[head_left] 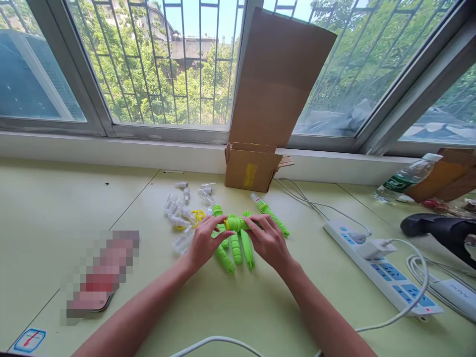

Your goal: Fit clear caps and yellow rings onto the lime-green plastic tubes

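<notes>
In the head view, the left hand [205, 238] and right hand [270, 242] have a narrow fingertip grip on opposite ends of a green tube [235, 223] over the bench [238, 305], loose green tubes [235, 249] at its six o'clock, clear plastic pieces [172, 202] towards ten.

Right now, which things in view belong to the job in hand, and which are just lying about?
Likely in the job:
held green piece, in left hand and right hand
loose green pieces
clear pieces
yellow loops

Seemingly just lying about:
power strip
bottle
box
pixelated item, too blurred to identify
</notes>
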The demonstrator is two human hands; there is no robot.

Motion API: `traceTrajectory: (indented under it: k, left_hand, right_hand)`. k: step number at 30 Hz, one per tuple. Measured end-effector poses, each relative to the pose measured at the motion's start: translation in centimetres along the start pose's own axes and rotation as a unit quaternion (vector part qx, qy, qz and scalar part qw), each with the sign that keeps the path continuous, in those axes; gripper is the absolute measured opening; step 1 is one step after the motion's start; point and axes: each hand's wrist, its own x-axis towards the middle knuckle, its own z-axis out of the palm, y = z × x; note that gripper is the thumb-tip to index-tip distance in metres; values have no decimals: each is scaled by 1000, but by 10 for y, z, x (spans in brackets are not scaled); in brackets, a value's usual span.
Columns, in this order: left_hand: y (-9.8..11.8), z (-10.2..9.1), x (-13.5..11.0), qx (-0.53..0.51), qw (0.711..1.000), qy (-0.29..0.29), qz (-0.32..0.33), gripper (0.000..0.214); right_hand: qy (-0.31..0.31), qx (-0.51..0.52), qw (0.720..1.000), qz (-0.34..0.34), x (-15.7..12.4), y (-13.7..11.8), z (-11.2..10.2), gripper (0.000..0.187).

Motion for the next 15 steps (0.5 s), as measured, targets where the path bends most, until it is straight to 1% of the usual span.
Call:
traceTrajectory:
  k: [7,15]
  left_hand:
    - [2,-2,1,9,1000,-9,16,33]
    - [3,-2,1,-14,1000,15,1,32]
  right_hand:
    - [-3,-4,1000,-4,1,-1,-2,39]
    - [10,-15,1000,-6,0,-3,0,39]
